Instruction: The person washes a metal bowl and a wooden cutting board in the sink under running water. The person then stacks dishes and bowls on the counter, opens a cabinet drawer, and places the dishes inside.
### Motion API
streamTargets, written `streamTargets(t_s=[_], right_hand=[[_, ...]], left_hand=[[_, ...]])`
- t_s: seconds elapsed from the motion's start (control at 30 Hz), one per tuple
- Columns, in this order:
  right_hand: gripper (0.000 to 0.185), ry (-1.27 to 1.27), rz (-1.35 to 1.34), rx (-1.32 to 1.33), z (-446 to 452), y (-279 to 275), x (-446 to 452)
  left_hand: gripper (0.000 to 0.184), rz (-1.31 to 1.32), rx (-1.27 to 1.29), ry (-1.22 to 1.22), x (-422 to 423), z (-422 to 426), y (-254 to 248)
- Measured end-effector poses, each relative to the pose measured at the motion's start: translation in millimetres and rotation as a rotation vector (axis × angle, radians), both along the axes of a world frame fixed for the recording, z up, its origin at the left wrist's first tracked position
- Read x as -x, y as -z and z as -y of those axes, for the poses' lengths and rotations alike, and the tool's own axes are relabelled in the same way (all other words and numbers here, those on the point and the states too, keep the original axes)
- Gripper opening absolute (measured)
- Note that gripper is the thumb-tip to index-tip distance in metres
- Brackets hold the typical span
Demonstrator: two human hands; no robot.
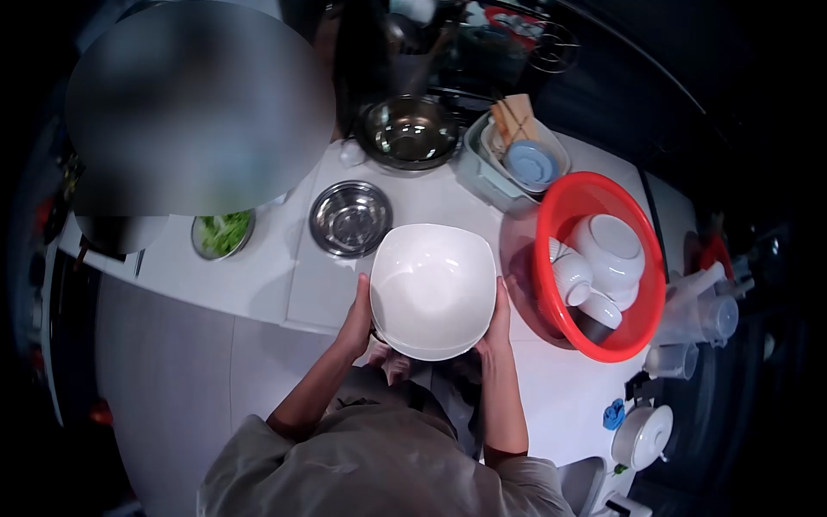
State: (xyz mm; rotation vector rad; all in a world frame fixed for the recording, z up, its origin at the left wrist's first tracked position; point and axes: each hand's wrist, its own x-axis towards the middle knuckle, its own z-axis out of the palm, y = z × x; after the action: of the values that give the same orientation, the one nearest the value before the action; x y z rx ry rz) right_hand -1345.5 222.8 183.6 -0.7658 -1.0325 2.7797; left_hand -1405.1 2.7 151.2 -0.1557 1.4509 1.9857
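A large white squarish bowl [433,293] is held up in front of my body, over the counter's front edge. My left hand [357,320] grips its left side, and my right hand [497,322] grips its right side. The bowl's inside faces up and looks bare. Just behind it on the left, a round steel bowl [351,219] rests on the white counter [301,284]. To the right stands a red basin [642,319] with white bowls [610,252] and cups inside.
A dark glass bowl [408,132] and a pale tub [495,183] with a blue dish stand at the back. Green leaves in a bowl [223,234] are at left. A white lidded pot [643,437] and clear plastic containers [717,316] are at right.
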Motion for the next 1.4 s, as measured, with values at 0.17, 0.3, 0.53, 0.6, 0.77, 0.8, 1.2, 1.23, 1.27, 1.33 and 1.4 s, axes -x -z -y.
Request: streamTargets(t_s=[0.17,0.3,0.53,0.6,0.77,0.8,1.2,1.23,1.27,1.33,1.4], right_hand=[[0.05,-0.236,-0.019,0.024,46.1,-13.7,-5.0],[0.047,-0.401,0.05,0.026,102.8,-15.9,-3.9],[0.046,-0.755,0.116,0.04,251.2,-19.5,-6.4],[0.046,-0.847,0.128,0.032,302.4,-20.7,-13.8],[0.048,-1.082,0.003,0.042,438.7,10.7,-32.2],[0.048,-1.127,0.006,0.045,465.4,16.8,-37.2],[0.044,-1.46,-0.012,0.03,776.4,23.4,-57.1],[0.044,-1.488,-0.016,0.034,800.6,22.6,-54.3],[0.044,-1.513,-0.021,0.04,826.5,22.2,-51.3],[0.044,-1.548,-0.004,0.033,876.3,26.3,-40.4],[0.044,-1.576,0.022,0.054,931.4,34.7,-25.7]], left_hand=[[0.081,0.061,-0.009,-0.283,-50.5,50.2,-28.4],[0.077,0.157,-0.273,-0.421,-86.6,106.9,-28.0],[0.07,0.08,-0.387,-0.803,-162.7,230.0,6.6],[0.068,0.091,-0.41,-0.923,-188.9,271.1,6.5],[0.066,0.018,-0.465,-1.169,-238.5,380.0,4.5],[0.066,0.022,-0.481,-1.202,-251.9,401.3,6.4],[0.061,-0.09,-0.48,-1.561,-318.6,643.6,9.8],[0.061,-0.097,-0.466,-1.58,-317.1,664.4,12.1],[0.061,-0.106,-0.45,-1.595,-315.2,687.7,13.3],[0.061,-0.105,-0.439,-1.618,-306.5,733.7,17.7],[0.058,-0.106,-0.459,-1.646,-294.3,786.1,20.2]])
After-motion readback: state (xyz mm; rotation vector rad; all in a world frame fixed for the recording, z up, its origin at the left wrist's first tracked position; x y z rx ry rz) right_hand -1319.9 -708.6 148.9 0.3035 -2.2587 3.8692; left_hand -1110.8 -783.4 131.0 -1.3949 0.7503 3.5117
